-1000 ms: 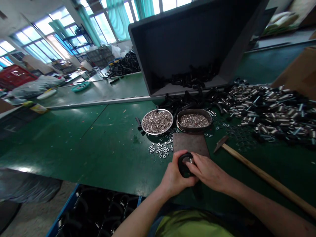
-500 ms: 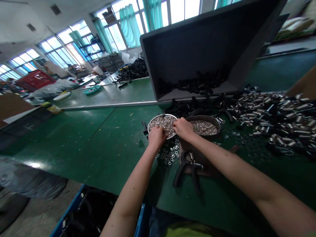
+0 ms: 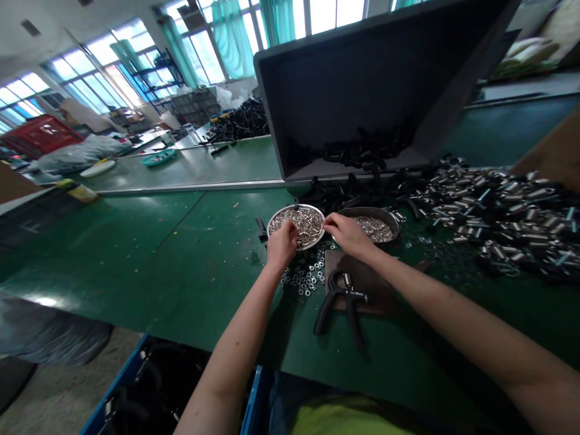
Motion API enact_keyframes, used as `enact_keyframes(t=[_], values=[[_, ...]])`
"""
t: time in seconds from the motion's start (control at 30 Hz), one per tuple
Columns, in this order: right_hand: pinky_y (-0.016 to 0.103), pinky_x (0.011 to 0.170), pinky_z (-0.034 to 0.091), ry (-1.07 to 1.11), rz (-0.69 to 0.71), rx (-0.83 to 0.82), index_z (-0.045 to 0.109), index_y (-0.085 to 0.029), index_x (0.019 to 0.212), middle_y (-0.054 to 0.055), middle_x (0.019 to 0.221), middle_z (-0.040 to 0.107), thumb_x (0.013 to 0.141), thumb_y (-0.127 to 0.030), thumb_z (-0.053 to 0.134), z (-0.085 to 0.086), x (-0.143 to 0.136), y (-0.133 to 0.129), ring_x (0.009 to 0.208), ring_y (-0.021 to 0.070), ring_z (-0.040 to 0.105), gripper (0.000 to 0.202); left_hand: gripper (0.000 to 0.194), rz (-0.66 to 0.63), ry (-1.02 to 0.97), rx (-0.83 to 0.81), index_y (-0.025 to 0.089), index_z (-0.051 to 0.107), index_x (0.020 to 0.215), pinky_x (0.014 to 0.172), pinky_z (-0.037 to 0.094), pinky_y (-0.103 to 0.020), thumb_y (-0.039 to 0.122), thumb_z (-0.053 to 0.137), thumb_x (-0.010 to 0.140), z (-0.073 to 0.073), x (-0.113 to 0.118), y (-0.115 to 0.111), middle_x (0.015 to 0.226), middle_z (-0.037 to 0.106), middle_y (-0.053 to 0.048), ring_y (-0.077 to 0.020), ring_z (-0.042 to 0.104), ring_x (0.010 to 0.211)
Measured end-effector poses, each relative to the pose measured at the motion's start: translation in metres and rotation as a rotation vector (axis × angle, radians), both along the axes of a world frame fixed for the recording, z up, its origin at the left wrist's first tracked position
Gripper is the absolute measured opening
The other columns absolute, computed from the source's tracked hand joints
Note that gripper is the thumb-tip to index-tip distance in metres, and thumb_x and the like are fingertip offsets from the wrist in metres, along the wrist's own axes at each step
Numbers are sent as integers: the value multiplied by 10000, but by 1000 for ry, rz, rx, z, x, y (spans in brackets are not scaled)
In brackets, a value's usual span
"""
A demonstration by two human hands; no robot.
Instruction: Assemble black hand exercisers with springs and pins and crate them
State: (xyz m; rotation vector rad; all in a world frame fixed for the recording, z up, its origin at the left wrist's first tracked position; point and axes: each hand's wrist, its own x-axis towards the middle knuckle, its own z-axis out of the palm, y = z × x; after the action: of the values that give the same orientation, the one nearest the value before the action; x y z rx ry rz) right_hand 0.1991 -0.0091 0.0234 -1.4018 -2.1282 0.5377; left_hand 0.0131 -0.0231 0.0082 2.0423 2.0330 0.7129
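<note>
Over the near left part of a round bowl (image 3: 312,241) of small silvery metal pins, my left hand (image 3: 283,246) has its fingers curled together. What it grips, if anything, is too small to make out. My right hand (image 3: 348,234) is at the bowl's right rim, thumb and fingers pinched, and its contents are also too small to see. An oval dish (image 3: 374,228) of small metal parts sits just behind that hand. Loose nuts or washers (image 3: 308,279) lie below the bowl. A black hand gripper with a spring (image 3: 341,296) rests partly on a brown board (image 3: 376,296).
A large grey bin (image 3: 362,103) lies tipped behind the bowls, with black handles spilling out. Spring parts (image 3: 507,217) are heaped at the right. A blue crate (image 3: 113,386) of black parts stands below the front edge of the green table (image 3: 181,260).
My left hand has lifted slightly and curled over the pins. My right hand has shifted a little rightward from the bowl's edge. The camera view has turned slightly.
</note>
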Motion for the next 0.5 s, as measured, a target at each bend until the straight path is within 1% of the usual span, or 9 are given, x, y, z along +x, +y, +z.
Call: enact_keyframes(t=[0.07, 0.13, 0.17, 0.2, 0.27, 0.33, 0.4, 0.5], values=[[268, 751, 428, 16, 25, -47, 662, -162, 881, 50, 903, 692, 876, -260, 497, -3, 20, -16, 841, 169, 612, 192, 158, -33, -303, -11, 209, 574, 986, 668, 432, -259, 280, 518, 857, -1, 1, -13, 840, 699, -33, -168, 626, 736], [270, 714, 440, 13, 52, -100, 690, -171, 835, 40, 846, 699, 853, -264, 521, -10, 37, -32, 786, 166, 624, 194, 188, -84, -646, -92, 187, 587, 930, 582, 414, -227, 331, 582, 810, -3, 5, -32, 760, 691, -16, -131, 584, 606], [271, 706, 445, 4, 67, -122, 697, -172, 827, 39, 834, 700, 847, -254, 525, -15, 43, -39, 769, 165, 628, 192, 215, -107, -763, -154, 173, 604, 888, 539, 395, -214, 361, 611, 783, -5, 8, -44, 709, 675, -8, -115, 549, 552], [270, 706, 447, -7, 86, -141, 701, -175, 827, 39, 837, 701, 844, -239, 524, -19, 48, -46, 764, 163, 631, 189, 243, -126, -836, -217, 159, 623, 841, 503, 372, -205, 386, 637, 755, -8, 12, -55, 661, 653, -1, -103, 514, 513], [259, 717, 448, -36, 124, -167, 694, -179, 855, 39, 870, 703, 845, -200, 513, -27, 53, -55, 786, 158, 636, 182, 273, -152, -891, -326, 139, 659, 776, 469, 346, -199, 405, 674, 714, -14, 19, -77, 598, 609, 9, -88, 469, 479], [242, 725, 445, -71, 144, -178, 665, -174, 922, 44, 916, 701, 849, -165, 501, -31, 53, -58, 831, 153, 637, 179, 263, -167, -895, -400, 133, 682, 778, 463, 353, -200, 388, 671, 714, -20, 26, -93, 602, 598, 11, -83, 460, 473], [234, 720, 443, -119, 145, -180, 625, -159, 982, 57, 942, 697, 851, -142, 496, -31, 51, -58, 851, 155, 637, 184, 230, -189, -884, -434, 138, 690, 812, 475, 383, -207, 349, 637, 739, -27, 32, -103, 648, 613, 5, -88, 484, 487], [246, 702, 437, -227, 161, -167, 604, -147, 989, 80, 935, 694, 835, -111, 504, -26, 43, -55, 855, 180, 638, 187, 187, -218, -856, -439, 153, 680, 870, 517, 429, -220, 283, 604, 759, -31, 35, -107, 702, 634, 3, -110, 546, 541]])
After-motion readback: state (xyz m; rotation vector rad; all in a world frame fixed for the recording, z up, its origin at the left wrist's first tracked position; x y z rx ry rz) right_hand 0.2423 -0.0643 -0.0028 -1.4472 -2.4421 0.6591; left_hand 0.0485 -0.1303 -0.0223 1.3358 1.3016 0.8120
